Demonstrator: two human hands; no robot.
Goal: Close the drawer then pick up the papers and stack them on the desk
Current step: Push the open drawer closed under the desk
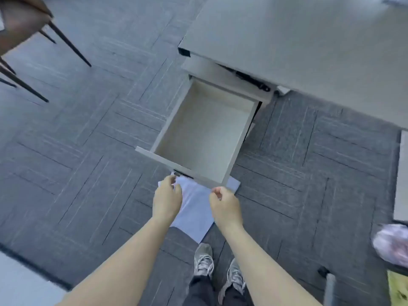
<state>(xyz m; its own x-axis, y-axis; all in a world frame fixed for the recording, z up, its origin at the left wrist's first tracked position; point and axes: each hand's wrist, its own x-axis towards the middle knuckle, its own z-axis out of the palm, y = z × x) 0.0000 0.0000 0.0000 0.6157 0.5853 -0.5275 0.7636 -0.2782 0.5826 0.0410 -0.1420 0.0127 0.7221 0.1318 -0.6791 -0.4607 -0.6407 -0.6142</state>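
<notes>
An empty grey drawer (176, 161) stands pulled far out from a cabinet under the grey desk (298, 40). White papers (195, 208) lie on the carpet below the drawer's front panel, partly hidden by it and by my hands. My left hand (166, 200) hovers just short of the drawer front near its left end, fingers curled, holding nothing. My right hand (225, 206) hovers near the panel's right corner, fingers loosely curled, also holding nothing. Whether either hand touches the panel I cannot tell.
Dark chair legs (66, 43) stand at the upper left. A plastic bag (393, 244) and a green item (398, 288) sit at the right edge. A second pale panel (400, 177) runs along the right. My shoes (204, 259) stand on the grey carpet tiles.
</notes>
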